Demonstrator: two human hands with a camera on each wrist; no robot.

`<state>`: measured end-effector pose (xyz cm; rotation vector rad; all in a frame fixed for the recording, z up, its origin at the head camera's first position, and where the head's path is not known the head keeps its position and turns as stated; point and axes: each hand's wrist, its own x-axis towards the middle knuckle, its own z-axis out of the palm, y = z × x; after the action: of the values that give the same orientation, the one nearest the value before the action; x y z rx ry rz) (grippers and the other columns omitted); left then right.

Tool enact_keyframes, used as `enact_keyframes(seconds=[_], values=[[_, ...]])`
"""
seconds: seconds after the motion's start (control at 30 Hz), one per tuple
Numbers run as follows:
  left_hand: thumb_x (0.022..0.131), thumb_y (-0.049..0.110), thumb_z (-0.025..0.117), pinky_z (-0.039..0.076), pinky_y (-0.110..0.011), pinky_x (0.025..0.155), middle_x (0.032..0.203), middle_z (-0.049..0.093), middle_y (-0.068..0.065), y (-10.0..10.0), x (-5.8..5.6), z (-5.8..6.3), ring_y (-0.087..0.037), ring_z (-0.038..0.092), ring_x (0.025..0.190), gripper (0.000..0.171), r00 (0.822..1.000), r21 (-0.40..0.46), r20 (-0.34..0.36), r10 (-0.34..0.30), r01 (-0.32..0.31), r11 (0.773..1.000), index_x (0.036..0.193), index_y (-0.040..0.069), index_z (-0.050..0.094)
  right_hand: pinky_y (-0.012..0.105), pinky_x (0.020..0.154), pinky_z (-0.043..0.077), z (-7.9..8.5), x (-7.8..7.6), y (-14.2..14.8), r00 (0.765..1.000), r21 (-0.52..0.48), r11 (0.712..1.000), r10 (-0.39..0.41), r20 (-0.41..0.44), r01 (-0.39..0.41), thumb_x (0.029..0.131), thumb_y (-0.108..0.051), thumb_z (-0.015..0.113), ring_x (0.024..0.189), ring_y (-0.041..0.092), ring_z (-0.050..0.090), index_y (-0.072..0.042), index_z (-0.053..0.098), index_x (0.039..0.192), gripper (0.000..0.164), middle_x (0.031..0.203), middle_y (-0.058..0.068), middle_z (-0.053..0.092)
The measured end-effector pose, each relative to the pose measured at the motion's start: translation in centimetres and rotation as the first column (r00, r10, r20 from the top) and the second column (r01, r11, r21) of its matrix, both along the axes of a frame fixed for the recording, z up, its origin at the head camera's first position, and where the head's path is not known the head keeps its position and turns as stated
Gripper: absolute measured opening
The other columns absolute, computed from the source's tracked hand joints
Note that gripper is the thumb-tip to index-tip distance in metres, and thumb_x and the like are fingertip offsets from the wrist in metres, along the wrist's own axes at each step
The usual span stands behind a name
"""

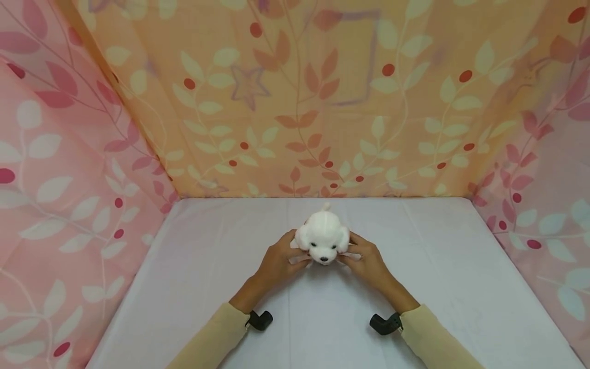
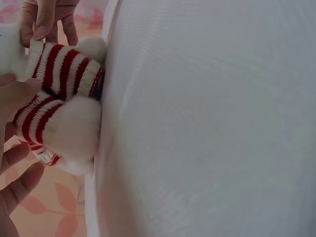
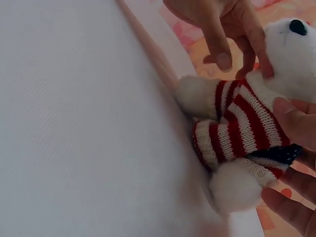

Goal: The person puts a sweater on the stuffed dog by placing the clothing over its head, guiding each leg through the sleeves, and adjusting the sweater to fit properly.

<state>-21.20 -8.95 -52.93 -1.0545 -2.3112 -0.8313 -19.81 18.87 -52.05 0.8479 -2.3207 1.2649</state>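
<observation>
A white plush dog (image 1: pixel 324 233) stands on the table, its face toward me, with dark eyes and a black nose. Both wrist views show its red-and-white striped knitted sweater (image 3: pixel 247 121); a navy patch with white dots is on one side. My left hand (image 1: pixel 279 258) holds the dog's left-hand side in the head view, thumb in front and fingers spread along the body. On the opposite side my right hand (image 1: pixel 369 260) holds it likewise, thumb against the sweater. White fluffy paws (image 2: pixel 76 126) rest at the table surface. In the head view the head hides most of the body.
A white cloth covers the table (image 1: pixel 207 236). Orange leaf-patterned fabric (image 1: pixel 295 102) hangs behind it, with pink patterned fabric (image 1: pixel 60 205) along the sides. Black wrist devices (image 1: pixel 260 321) stick out by both sleeves (image 1: pixel 212 333).
</observation>
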Motion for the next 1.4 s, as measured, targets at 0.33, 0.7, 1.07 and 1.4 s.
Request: enact_keyframes(seconds=[0.33, 0.7, 1.07, 1.4], values=[[0.081, 0.018, 0.087, 0.057, -0.033, 0.087, 0.129, 0.061, -0.012, 0.3, -0.4, 0.7, -0.023, 0.062, 0.12, 0.03, 0.993, -0.065, -0.109, 0.053, -0.061, 0.996, 0.108, 0.009, 0.077, 0.022, 0.109, 0.038, 0.1, -0.2, -0.4, 1.0, -0.041, 0.999, -0.001, -0.007, 0.001, 0.077, -0.001, 0.086, 0.13, 0.031, 0.056, -0.004, 0.078, 0.109, 0.033, 0.131, 0.013, 0.066], [0.094, 0.013, 0.072, 0.056, -0.031, 0.07, 0.093, 0.07, -0.003, 0.8, -0.6, 0.7, -0.015, 0.07, 0.087, 0.008, 0.995, -0.04, -0.04, 0.094, -0.095, 0.995, 0.099, 0.009, 0.067, 0.046, 0.087, 0.055, 0.8, -0.4, -1.3, 0.972, 0.066, 0.982, -0.167, -0.164, 0.179, 0.078, 0.011, 0.081, 0.109, 0.031, 0.068, -0.001, 0.07, 0.11, 0.035, 0.113, 0.015, 0.072], [0.084, 0.005, 0.083, 0.058, -0.03, 0.08, 0.106, 0.076, -0.004, -0.1, -1.3, 0.7, -0.018, 0.073, 0.097, 0.027, 0.968, 0.221, 0.237, -0.078, 0.025, 0.975, 0.109, 0.008, 0.075, 0.029, 0.095, 0.052, 0.3, -0.4, -0.5, 0.979, 0.038, 0.99, -0.13, -0.155, 0.138, 0.075, 0.001, 0.087, 0.112, 0.03, 0.067, -0.002, 0.075, 0.113, 0.04, 0.118, 0.013, 0.072], [0.087, 0.011, 0.081, 0.06, -0.035, 0.074, 0.122, 0.071, 0.003, -3.0, -0.6, 1.7, -0.016, 0.068, 0.11, 0.033, 0.917, 0.286, 0.376, -0.131, 0.019, 0.958, 0.119, 0.02, 0.075, 0.036, 0.093, 0.054, 1.0, 1.0, 0.1, 0.996, 0.042, 0.997, -0.059, -0.063, 0.062, 0.083, -0.001, 0.081, 0.12, 0.026, 0.064, -0.005, 0.065, 0.13, 0.05, 0.133, 0.009, 0.066]])
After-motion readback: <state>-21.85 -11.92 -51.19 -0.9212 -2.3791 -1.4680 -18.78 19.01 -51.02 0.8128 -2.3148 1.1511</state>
